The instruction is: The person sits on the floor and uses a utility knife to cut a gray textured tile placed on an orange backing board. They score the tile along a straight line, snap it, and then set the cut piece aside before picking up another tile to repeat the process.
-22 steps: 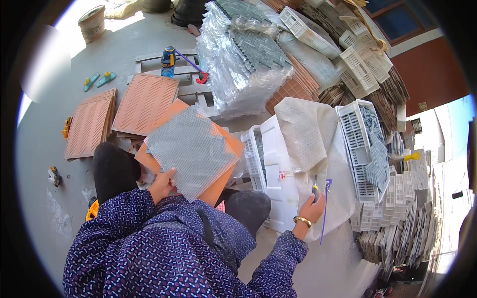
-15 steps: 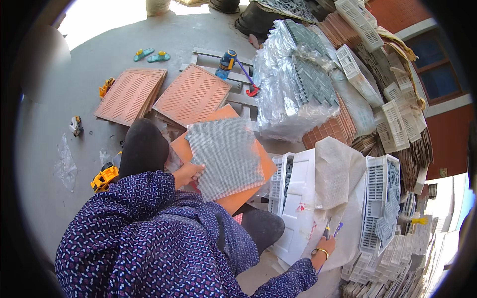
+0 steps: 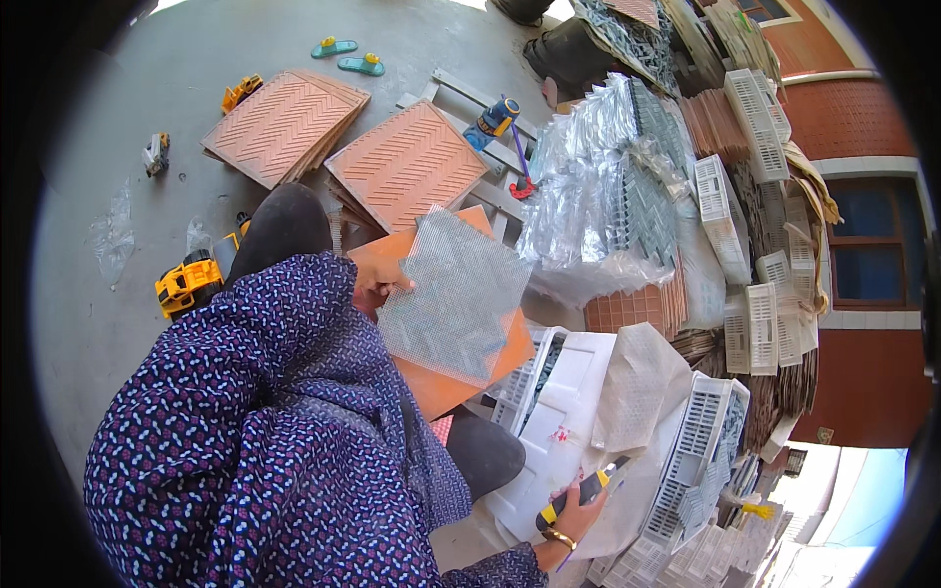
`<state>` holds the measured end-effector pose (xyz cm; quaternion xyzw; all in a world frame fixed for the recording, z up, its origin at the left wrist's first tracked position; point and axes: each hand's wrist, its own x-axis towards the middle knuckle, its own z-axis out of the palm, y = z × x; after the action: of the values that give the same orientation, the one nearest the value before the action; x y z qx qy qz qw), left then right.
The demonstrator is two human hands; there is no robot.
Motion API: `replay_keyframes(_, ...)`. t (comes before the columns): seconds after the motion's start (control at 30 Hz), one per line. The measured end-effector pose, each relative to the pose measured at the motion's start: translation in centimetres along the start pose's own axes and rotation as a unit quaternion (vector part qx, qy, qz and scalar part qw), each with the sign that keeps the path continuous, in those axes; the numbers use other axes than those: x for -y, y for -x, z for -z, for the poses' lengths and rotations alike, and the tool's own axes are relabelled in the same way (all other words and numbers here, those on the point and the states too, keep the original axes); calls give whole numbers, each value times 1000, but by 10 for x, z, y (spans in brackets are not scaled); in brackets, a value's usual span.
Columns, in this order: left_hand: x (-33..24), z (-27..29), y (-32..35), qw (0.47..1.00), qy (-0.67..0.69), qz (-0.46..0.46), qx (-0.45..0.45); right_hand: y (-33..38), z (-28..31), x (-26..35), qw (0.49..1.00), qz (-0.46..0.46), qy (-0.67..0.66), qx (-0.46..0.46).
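Just right of the person's left hand [image 3: 382,274], a grey mesh sheet [image 3: 461,294] lay over an orange board [image 3: 431,387], a herringbone pattern showing faintly in it. The left hand, its fingers drawn close together, touched the sheet's left edge; whether it pinched that edge or merely rested there could not be told. Well to its right and nearer the body, the right hand [image 3: 580,512], a gold-coloured bracelet [image 3: 560,537] at its wrist, was closed around a black-and-yellow tool [image 3: 591,484] whose narrow tip pointed away from the wrist. Just past the right hand's fingers were a white panel [image 3: 569,377] and some bubble wrap [image 3: 637,382], with a white crate [image 3: 686,441] of grey tile pieces [image 3: 701,490] farther right. Beyond the left hand sat two stacks of ridged, terracotta-coloured panels [image 3: 407,157], and to its left, past a dark-clad knee [image 3: 284,220], stood a yellow toy vehicle [image 3: 186,284]. Farther off to the left hand's right rose a plastic-wrapped stack [image 3: 588,176]
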<state>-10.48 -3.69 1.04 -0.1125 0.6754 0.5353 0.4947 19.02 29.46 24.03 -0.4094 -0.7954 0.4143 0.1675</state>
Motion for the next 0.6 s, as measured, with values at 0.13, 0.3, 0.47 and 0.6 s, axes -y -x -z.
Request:
replay_keyframes(0.13,-38,18,25,969,-238,-46,-41,-4,-103,20,962,-10,-38,269)
replay_keyframes(0.3,-56,55,13,913,-260,-241,-202,-7,-204,32,910,23,-54,411)
replay_keyframes(0.47,-68,74,-21,830,-315,-369,-274,-6,-269,56,873,-69,-165,454)
replay_keyframes(0.6,-54,70,-67,814,-268,-396,-330,-8,-304,67,875,-66,-142,458)
